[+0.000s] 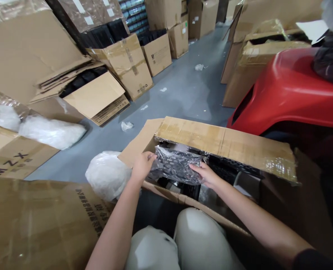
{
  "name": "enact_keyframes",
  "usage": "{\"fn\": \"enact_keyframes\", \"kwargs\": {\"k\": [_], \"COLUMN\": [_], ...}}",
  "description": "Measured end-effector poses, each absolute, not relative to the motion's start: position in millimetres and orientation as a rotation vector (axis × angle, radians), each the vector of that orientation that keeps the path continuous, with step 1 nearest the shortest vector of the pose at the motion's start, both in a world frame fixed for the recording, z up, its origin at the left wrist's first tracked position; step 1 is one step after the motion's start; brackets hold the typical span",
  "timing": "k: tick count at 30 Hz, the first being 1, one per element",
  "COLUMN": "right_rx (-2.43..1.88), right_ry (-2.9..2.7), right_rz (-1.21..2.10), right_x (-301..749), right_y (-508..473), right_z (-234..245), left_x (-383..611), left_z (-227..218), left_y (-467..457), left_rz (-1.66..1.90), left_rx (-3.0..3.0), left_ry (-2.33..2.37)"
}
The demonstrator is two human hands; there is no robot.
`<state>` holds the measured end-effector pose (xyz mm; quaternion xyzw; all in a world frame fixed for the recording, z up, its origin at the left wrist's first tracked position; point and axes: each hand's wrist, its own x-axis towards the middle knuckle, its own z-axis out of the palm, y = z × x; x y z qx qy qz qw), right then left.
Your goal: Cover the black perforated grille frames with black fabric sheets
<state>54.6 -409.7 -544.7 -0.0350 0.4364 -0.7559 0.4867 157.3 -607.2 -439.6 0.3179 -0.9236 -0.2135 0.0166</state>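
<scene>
The left hand [143, 165] and right hand [207, 175] grip opposite ends of a plastic-wrapped dark piece [174, 165], its long axis apparently running between them, above the open carton [225, 142].

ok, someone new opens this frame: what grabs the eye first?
Likely the glossy red plastic piece at the right, the most vivid colour in view. Next, the plastic-wrapped black item held between the left grip and right grip, at the open carton in the lower middle. The rounded white bundle just left of that carton also stands out.
</scene>
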Motion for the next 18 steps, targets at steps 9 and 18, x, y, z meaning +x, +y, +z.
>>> {"fn": "enact_keyframes", "kwargs": {"k": [9, 18], "right_rx": [0.071, -0.001], "right_ry": [0.914, 0.989], "right_rz": [-1.781, -1.815], "right_x": [49, 49], "right_y": [-402, -381], "right_z": [-554, -560], "left_x": [151, 157], "left_z": [-446, -427], "left_y": [-590, -614], "left_rz": [-0.923, -1.925], "left_rx": [0.883, 0.992], "left_ry": [-2.601, -1.362]}}
